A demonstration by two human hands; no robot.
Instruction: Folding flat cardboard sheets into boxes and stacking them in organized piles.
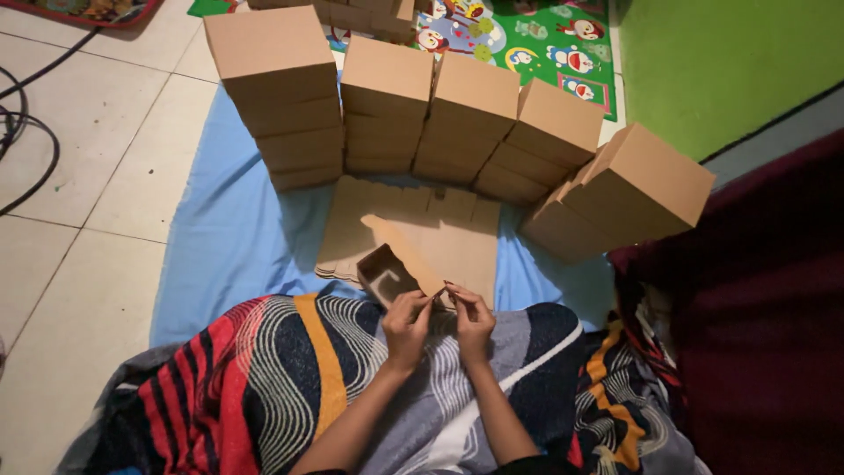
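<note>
A small brown cardboard box [391,264], half folded with its lid flap raised, rests on my lap at the lower middle of the head view. My left hand [406,324] grips the box's near edge from the left. My right hand [473,318] pinches the same near edge from the right, fingers bent around a flap. Under and beyond the box lies a pile of flat, unfolded cardboard blanks [457,233] on a blue sheet [229,237].
Stacks of folded brown boxes [281,97] stand in an arc behind the blanks, and one [633,193] leans at the right. A striped blanket [264,378] covers my legs. Dark red cushion [774,308] at right, cables [26,132] on the tiled floor at left.
</note>
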